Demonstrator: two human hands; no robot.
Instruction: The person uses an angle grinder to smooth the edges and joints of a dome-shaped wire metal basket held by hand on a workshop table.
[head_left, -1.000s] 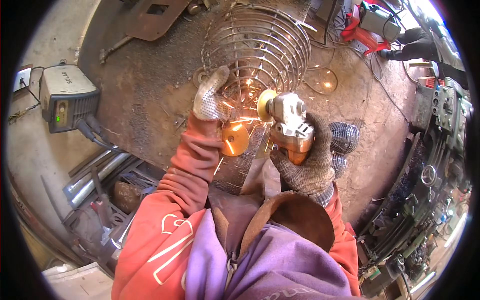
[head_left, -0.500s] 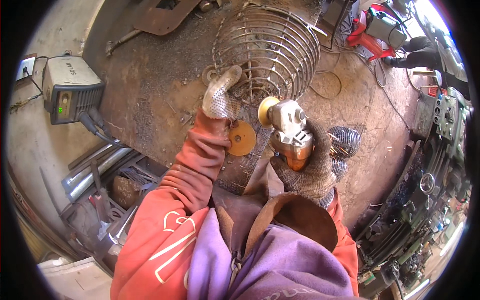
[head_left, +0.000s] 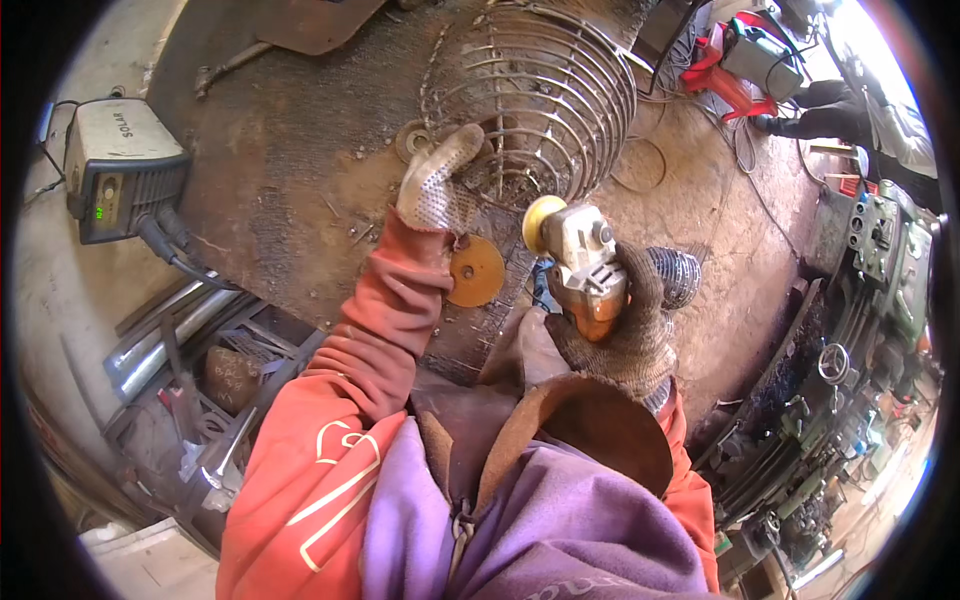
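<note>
A round wire cage (head_left: 575, 95) of spaced metal rings lies on its side on the brown metal worktable. My left hand (head_left: 437, 185), in a dotted white glove, is closed on its near left edge; part of the grip is hidden. My right hand (head_left: 630, 335), in a thick grey-brown knitted glove, wraps round an angle grinder (head_left: 583, 255) with an orange body. The grinder's yellowish disc (head_left: 543, 224) is beside the cage's lower end; whether they touch I cannot tell. A flat orange disc (head_left: 476, 271) lies by my left wrist, and a metal washer (head_left: 412, 140) beyond that hand.
A welding machine (head_left: 125, 170) with cables stands at the left. Metal tubes (head_left: 165, 345) and scrap lie below it. A dark striped rounded thing (head_left: 675, 277) is right of the grinder. Far right are a red chair (head_left: 728, 75), a person's leg (head_left: 825, 110) and a green machine (head_left: 890, 245).
The view has shifted slightly, and things at the left sit farther left. Orange sparks seen right of my right hand are gone. Both hands keep their holds.
</note>
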